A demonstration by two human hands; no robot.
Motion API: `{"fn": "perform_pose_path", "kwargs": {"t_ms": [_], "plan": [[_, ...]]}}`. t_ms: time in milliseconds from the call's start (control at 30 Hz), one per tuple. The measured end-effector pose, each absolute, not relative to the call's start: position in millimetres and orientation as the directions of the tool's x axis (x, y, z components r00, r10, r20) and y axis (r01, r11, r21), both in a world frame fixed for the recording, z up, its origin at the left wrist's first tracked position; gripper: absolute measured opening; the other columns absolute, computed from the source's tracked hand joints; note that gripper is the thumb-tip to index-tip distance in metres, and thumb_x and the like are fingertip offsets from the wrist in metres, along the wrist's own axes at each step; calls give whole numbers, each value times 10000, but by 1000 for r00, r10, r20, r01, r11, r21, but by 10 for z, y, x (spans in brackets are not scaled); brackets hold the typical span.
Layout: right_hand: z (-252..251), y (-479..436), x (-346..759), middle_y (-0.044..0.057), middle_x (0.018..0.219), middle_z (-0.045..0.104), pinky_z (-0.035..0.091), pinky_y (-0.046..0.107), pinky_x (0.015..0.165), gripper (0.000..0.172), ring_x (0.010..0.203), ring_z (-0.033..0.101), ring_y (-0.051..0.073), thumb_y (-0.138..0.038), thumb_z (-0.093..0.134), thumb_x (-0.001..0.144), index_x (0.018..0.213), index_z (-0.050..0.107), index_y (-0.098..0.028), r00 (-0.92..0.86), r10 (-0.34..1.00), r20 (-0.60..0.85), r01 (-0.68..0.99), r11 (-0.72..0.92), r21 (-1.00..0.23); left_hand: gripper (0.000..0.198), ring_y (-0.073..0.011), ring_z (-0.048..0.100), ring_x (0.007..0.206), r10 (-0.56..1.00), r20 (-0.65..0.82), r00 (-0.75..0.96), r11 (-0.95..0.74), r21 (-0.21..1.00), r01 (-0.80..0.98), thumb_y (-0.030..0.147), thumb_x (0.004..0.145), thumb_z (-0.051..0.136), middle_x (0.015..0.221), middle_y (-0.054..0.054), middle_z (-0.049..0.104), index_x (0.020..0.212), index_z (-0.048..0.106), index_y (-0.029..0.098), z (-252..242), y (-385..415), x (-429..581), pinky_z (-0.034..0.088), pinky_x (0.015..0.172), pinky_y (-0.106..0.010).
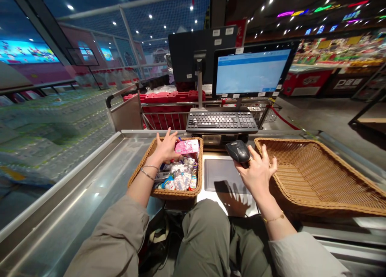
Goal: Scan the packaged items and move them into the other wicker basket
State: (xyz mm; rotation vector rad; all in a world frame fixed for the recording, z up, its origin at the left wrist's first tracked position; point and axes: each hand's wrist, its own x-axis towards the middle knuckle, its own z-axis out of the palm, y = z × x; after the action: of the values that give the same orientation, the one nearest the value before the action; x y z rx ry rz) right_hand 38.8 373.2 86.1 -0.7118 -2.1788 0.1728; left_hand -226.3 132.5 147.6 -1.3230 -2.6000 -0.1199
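My left hand (165, 147) is over the near-left part of a wicker basket (170, 194), its fingers apart. Its edge is against a pink packet (187, 146) lying on a heap of small packaged goods (177, 176). My right hand (257, 173) holds a black handheld scanner (237, 151) above a grey scanning plate (223, 175), and the hand's shadow falls on the white counter below it. To the right, a second, larger wicker basket (319, 176) shows its woven floor.
A black keyboard (222, 121) and a monitor (251, 71) stand behind the plate. Steel counter edges (90, 180) run along both sides. Behind them are a wire cart with red crates (169, 108) and wrapped bottle packs (54, 124). My olive-trousered legs (205, 241) and a bag are below.
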Motion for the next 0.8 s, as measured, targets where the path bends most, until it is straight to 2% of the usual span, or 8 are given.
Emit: {"fn": "perform_pose_path", "kwargs": {"t_ms": [133, 267, 467, 633, 800], "plan": [[880, 3716, 403, 98, 1432, 635, 151, 677, 1177, 241, 1508, 319, 377, -397, 594, 868, 909, 729, -202, -501, 516, 695, 417, 847, -329, 548, -436, 132, 1575, 790, 359, -497, 548, -49, 835, 476, 765, 809, 1629, -170, 402, 1206, 623, 210, 1598, 1510, -2052, -38, 1113, -872], [906, 3690, 432, 87, 1413, 651, 141, 687, 1179, 197, 1496, 349, 381, -376, 621, 859, 890, 718, -207, -475, 453, 754, 376, 880, -292, 509, -436, 106, 1579, 786, 426, -448, 516, -54, 855, 475, 777, 793, 1639, -169, 383, 1181, 635, 208, 1602, 1848, -1806, -74, 1123, -859], [958, 3627, 482, 80, 1401, 660, 135, 713, 1176, 140, 1486, 364, 409, -335, 673, 834, 794, 685, -201, -476, 385, 791, 328, 912, -247, 548, -450, 92, 1577, 768, 474, -431, 505, -34, 863, 498, 779, 790, 1668, -157, 325, 1218, 626, 214, 1503, 2306, -1503, -13, 1124, -872], [980, 3569, 515, 87, 1416, 648, 139, 727, 1168, 114, 1499, 340, 412, -311, 680, 823, 857, 715, -208, -502, 375, 780, 324, 917, -232, 569, -450, 74, 1579, 748, 480, -459, 513, 22, 858, 533, 805, 747, 1680, -164, 294, 1251, 611, 206, 1440, 2490, -1378, 69, 1112, -884], [957, 3554, 523, 87, 1433, 636, 115, 716, 1178, 142, 1513, 311, 406, -311, 676, 817, 903, 732, -212, -524, 378, 764, 329, 916, -228, 543, -446, 79, 1580, 746, 483, -459, 511, 27, 859, 540, 831, 714, 1677, -181, 295, 1238, 610, 196, 1395, 2539, -1350, 86, 1105, -885]]}}
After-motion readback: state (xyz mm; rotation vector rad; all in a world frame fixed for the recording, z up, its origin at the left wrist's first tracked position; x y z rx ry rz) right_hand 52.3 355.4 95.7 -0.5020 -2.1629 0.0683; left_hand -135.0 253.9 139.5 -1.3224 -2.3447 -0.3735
